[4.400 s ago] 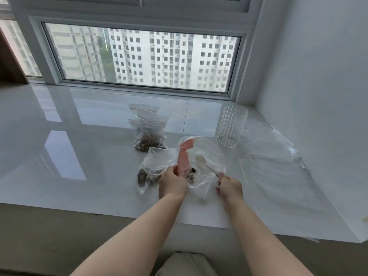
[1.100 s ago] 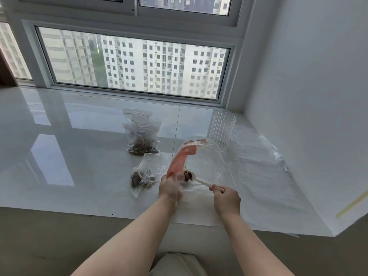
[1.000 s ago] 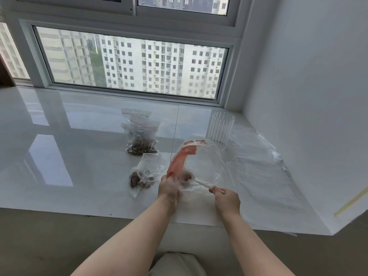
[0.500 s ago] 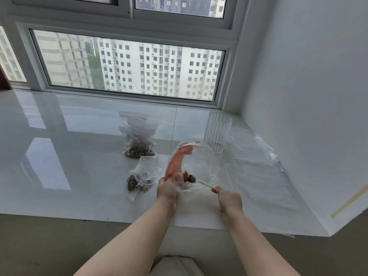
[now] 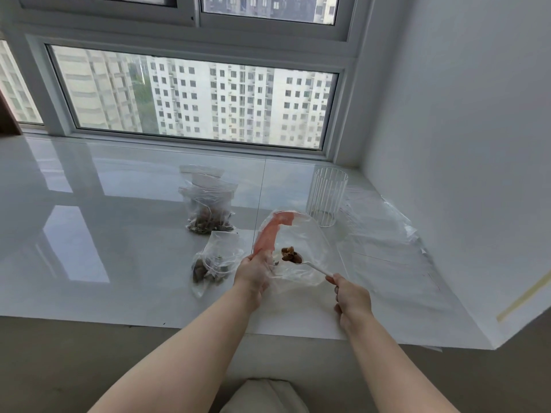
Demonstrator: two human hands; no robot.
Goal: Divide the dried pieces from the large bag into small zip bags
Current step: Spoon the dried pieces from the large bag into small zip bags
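Left hand [image 5: 253, 271] has its fingers gripping the large bag [image 5: 298, 248] by its pink zip edge, propping the mouth open on the glossy white bench [image 5: 119, 234]. Right hand [image 5: 351, 299] fingers are curled round a white spoon [image 5: 310, 265] loaded with dried pieces [image 5: 290, 254], sitting inside the bag. Two filled small zip bags [image 5: 213, 263] lie just left, and a ribbed clear cup [image 5: 326, 199] stands behind.
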